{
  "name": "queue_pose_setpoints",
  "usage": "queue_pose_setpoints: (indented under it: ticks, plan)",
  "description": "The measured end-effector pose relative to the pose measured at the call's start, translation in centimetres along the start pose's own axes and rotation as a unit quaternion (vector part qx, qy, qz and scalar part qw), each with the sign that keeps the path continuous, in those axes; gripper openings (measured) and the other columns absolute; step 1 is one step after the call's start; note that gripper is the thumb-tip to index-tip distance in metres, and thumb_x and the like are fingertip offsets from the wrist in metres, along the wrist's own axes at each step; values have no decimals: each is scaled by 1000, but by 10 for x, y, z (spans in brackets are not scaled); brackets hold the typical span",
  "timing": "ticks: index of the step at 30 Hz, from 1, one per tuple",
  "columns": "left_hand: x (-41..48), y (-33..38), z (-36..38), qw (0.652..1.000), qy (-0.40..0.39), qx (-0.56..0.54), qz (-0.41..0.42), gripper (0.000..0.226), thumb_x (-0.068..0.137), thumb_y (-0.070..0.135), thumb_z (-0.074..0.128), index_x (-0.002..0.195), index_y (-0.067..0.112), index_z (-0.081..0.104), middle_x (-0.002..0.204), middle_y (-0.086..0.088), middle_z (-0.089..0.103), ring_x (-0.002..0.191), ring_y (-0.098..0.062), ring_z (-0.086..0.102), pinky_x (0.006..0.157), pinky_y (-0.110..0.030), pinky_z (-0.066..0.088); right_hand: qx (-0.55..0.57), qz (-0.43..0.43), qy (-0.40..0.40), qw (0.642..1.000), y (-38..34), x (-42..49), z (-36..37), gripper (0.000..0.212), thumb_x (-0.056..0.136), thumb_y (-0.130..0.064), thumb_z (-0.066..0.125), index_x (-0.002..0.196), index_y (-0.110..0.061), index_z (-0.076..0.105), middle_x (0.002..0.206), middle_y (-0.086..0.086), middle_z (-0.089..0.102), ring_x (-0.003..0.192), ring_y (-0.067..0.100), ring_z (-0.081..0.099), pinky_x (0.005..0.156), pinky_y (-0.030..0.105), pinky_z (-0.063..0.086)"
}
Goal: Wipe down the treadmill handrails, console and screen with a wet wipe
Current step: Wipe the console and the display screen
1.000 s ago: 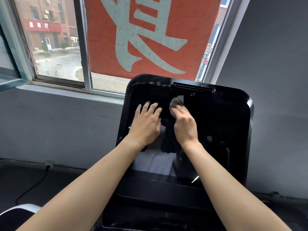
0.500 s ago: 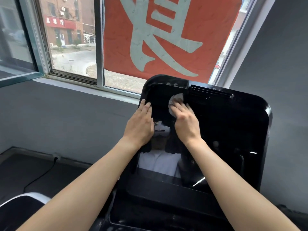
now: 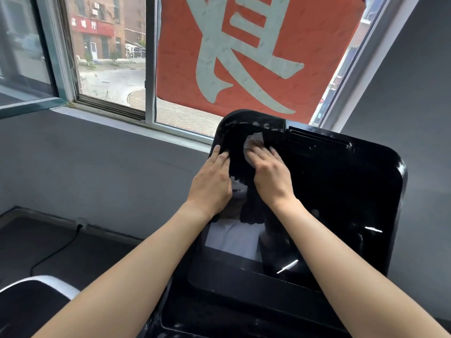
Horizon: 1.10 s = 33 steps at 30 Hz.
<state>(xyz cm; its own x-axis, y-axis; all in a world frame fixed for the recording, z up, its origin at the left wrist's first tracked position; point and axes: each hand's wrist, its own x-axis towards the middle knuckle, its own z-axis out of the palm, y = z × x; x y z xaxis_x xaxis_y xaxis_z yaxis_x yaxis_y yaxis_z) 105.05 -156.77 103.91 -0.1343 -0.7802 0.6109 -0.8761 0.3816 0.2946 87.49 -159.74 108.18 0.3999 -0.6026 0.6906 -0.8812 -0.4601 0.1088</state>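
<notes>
1. The right hand (image 3: 271, 176) lies flat over the wet wipe (image 3: 255, 140), pressing it against the upper left part of the black screen (image 3: 341, 191). Its grip is wide, with the fingers nearly straight, which spreads the pressure across the glass.
2. The left hand (image 3: 212, 186) rests just beside it on the screen's left edge. Its grip is also wide and holds nothing, and it is probably steadying the panel against the push.
3. The glossy screen mirrors the person, so smears would show easily. The console (image 3: 231, 291) tray below probably awaits wiping, and no handrails are in view.
4. Behind the treadmill are a grey wall (image 3: 97, 167) and a window (image 3: 109, 69) with a red banner (image 3: 256, 45). A cable (image 3: 56, 252) lies on the dark floor at lower left.
</notes>
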Motion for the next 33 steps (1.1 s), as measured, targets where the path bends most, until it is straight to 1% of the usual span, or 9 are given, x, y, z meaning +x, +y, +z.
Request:
queue_pose_setpoints:
  ticks: [4,8,13,16,21,23,27,31,33]
  plan:
    - [0,-1,1,1000,3,5,12,56,103,15,36,157,-1,33,166,-9,30,160,-22,4,129,-32,12,22,84,50,995,-16,-12,14,57,86,12,54,141,-3,59,146,14,58,140,31,51,124,44,30]
    - [-1,-3,4,1000,10,-14,12,57,102,15,34,157,-3,32,166,-9,29,160,-21,4,129,-28,10,52,-6,-7,999,-33,-12,24,66,88,7,57,152,-4,46,160,12,42,152,26,33,128,40,19]
    - [-1,-4,2,999,2,-33,10,56,103,10,35,158,0,32,168,-6,26,160,-17,2,128,-27,10,8,-87,-53,995,-15,-5,12,68,89,3,64,153,-11,46,162,7,39,153,20,29,127,40,21]
    - [-5,-6,-4,998,-1,-65,19,60,100,2,36,159,3,31,170,-1,19,159,-13,5,126,-31,24,-2,-45,-23,999,-6,3,3,58,92,2,59,148,-12,53,155,7,50,148,21,41,126,43,24]
    - [-23,-14,-1,995,20,-95,-20,75,90,-9,45,161,3,24,170,-1,7,145,-22,41,99,-30,54,28,63,31,997,-32,3,20,53,90,11,52,140,-4,60,146,12,58,142,30,48,126,42,23]
    - [-25,-18,3,994,24,-98,-40,70,95,-5,48,160,1,23,169,-5,13,146,-22,41,105,-33,52,51,57,29,997,-42,1,27,54,90,11,53,141,-4,58,148,13,56,146,31,43,126,42,24]
    - [-24,-21,9,995,36,-90,-38,64,97,-4,50,158,0,31,166,-11,28,152,-21,31,123,-29,30,26,-67,-6,997,-43,-4,28,59,86,8,56,145,-2,55,155,14,48,149,29,39,125,43,28]
    - [-27,-20,5,992,54,-107,-51,59,100,0,51,157,2,35,164,-9,33,150,-22,30,122,-15,13,-32,-145,-14,989,-19,3,19,50,97,-7,41,144,-5,56,153,13,51,146,29,44,122,44,33]
    - [-28,-22,4,991,51,-119,-45,58,102,2,51,158,4,35,165,-7,32,151,-20,29,120,-12,10,-39,-135,-7,990,-12,7,17,48,98,-5,46,145,-6,55,152,13,53,145,30,45,122,44,32]
